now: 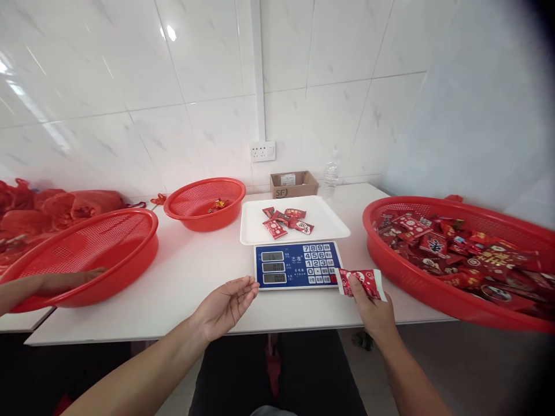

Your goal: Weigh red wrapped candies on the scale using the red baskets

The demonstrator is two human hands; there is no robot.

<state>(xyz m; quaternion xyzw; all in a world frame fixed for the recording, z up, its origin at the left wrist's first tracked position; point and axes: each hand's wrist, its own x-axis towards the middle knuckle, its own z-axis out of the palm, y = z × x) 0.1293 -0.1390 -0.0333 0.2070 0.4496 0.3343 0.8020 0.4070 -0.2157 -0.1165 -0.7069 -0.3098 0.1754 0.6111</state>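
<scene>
My right hand [376,315] grips a red snack packet [362,284] with white ends, thumb on top, over the scale's lower right corner. My left hand [229,306] is half turned palm up, its fingers curled in toward the thumb, and nothing shows in it. Its fingertips are by the lower left corner of the blue scale keypad panel [299,266], which has small displays. Behind the panel, several red packets [288,219] lie loosely on the white scale tray [254,225].
At right, a big red basket [410,289] holds many packets. A smaller red basket [203,222] has a few sweets inside. Another person's hand [82,280] reaches into the left basket [143,222]. A cardboard box [281,192] and a plastic bottle [332,170] stand by the wall.
</scene>
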